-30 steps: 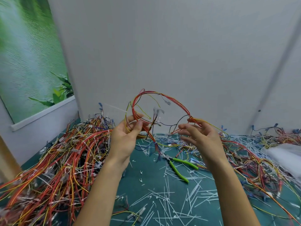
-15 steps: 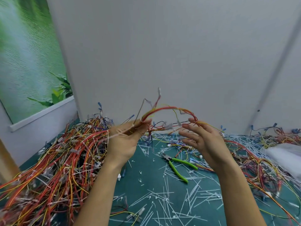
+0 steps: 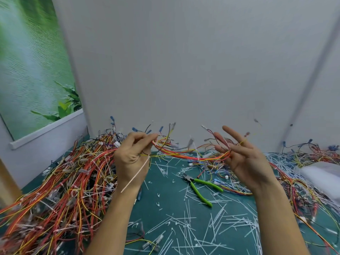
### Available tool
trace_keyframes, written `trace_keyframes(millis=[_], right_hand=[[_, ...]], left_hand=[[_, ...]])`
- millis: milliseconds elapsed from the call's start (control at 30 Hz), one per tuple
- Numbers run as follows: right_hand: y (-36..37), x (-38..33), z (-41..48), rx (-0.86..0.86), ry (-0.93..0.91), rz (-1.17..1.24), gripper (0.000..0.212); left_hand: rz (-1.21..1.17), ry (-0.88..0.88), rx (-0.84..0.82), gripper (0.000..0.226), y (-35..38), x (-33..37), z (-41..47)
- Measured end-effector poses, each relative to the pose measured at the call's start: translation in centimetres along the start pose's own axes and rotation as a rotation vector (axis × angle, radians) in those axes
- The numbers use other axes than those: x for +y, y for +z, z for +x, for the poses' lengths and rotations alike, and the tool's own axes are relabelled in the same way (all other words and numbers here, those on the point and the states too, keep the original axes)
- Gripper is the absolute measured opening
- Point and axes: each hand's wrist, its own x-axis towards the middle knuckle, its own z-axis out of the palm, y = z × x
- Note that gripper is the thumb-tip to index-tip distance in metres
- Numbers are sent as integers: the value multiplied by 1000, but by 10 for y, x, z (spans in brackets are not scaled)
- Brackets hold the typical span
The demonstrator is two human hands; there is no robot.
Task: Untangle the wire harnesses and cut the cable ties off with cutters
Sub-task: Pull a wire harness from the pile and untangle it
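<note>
A red, orange and yellow wire harness sags between my two hands above the green mat. My left hand pinches its left end, and a long white cable tie hangs down from that fist. My right hand holds the right end between thumb and lower fingers, with the other fingers spread upward. Loose wire ends with blue and clear terminals stick up from both ends. The green-handled cutters lie on the mat below and between my hands, untouched.
A big heap of tangled harnesses fills the left side. More wires and a white bag lie at the right. Cut white cable ties litter the green mat. A grey wall stands close behind.
The harness has dropped from a raised loop to a low sagging span. My hands have moved apart. A white cable tie now hangs from my left hand.
</note>
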Motion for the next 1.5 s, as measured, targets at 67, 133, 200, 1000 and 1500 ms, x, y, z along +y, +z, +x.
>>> trace_keyframes(millis=[67, 133, 200, 1000, 1500], right_hand=[[1, 1, 0, 8, -61, -37, 53], [3, 1, 0, 30, -113, -31, 51], [6, 2, 0, 57, -155, -33, 50], [26, 29, 7, 405, -445, -366, 22], [25, 29, 6, 272, -448, -471, 38]], left_hand=[[-22, -44, 67, 22, 1, 1, -3], [-78, -150, 97, 19, 1, 2, -1], [-159, -312, 65, 26, 3, 3, 0], [47, 74, -341, 48, 6, 14, -1], [147, 280, -461, 52, 27, 12, -20]])
